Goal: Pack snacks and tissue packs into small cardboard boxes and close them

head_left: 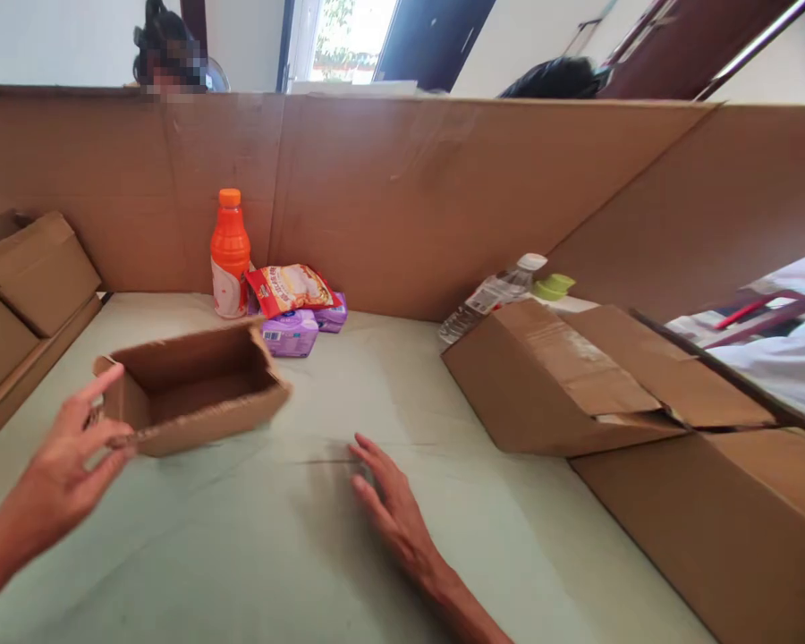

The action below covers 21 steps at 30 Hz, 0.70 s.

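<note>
A small open cardboard box [194,385] lies on the pale green table [376,555], its open side facing up and toward me. My left hand [67,465] is at the box's near left corner, fingers spread and touching its edge. My right hand [393,505] rests flat on the table to the right of the box, fingers stretched out, holding nothing. Behind the box stand an orange bottle [230,255], a red and white snack bag [288,288] and purple packets [292,333].
Cardboard walls [409,197] enclose the table. Larger cardboard boxes [577,376] lie at the right, with a clear water bottle [493,295] and a green lid [554,286] behind them. Folded cardboard [27,286] sits at the left. Two people's heads show beyond the wall.
</note>
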### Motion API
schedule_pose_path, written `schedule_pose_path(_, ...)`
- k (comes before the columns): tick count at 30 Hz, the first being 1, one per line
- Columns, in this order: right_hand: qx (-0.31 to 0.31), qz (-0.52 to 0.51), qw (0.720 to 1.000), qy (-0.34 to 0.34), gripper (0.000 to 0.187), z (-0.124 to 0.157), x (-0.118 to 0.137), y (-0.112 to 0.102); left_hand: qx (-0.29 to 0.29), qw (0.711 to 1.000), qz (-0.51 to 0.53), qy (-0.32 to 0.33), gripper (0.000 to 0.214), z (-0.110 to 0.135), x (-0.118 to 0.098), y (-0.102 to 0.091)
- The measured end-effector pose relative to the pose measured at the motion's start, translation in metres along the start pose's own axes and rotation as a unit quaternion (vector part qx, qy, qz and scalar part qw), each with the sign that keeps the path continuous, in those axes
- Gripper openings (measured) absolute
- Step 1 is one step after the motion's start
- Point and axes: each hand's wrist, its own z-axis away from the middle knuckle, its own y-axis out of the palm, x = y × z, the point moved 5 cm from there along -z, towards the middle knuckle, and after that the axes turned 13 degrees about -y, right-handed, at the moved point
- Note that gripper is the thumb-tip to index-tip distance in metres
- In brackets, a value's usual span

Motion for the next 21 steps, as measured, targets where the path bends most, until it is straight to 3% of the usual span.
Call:
schedule_pose_path(2,-0.033,-0.103,0.993,0.036,0.053,-0.004,0.015,-0.006,0.039,0.999,0.024,0.016,0.020,0.033,-0.034,0.009)
schedule_pose_path(5,-0.057,-0.188,0.978,0.067,0.053,-0.009,0.037,-0.011,0.091,0.993,0.055,0.040,0.021,0.055,-0.071,0.020)
schedule_pose_path(9,-0.042,-0.207,0.973,0.093,0.054,-0.014,0.045,-0.022,0.087,0.992,0.061,0.071,0.019,0.053,-0.085,0.027)
schedule_pose_path(12,-0.012,-0.189,0.981,0.051,0.054,-0.038,0.040,-0.039,0.072,0.993,0.058,0.077,0.018,0.050,-0.084,0.030)
schedule_pose_path(14,-0.012,-0.105,0.994,0.003,0.051,-0.075,0.034,-0.057,0.066,0.993,0.057,0.081,0.019,0.050,-0.086,0.033)
schedule_pose_path(16,-0.001,0.033,0.999,-0.037,0.047,-0.129,0.030,-0.070,0.057,0.993,0.059,0.086,0.019,0.051,-0.089,0.035)
schedule_pose_path(18,0.040,0.144,0.987,-0.058,0.046,-0.195,0.029,-0.073,0.047,0.993,0.059,0.089,0.018,0.052,-0.092,0.038)
schedule_pose_path(21,0.085,0.194,0.973,-0.088,0.051,-0.295,0.035,-0.061,0.038,0.994,0.063,0.085,0.021,0.053,-0.094,0.043)
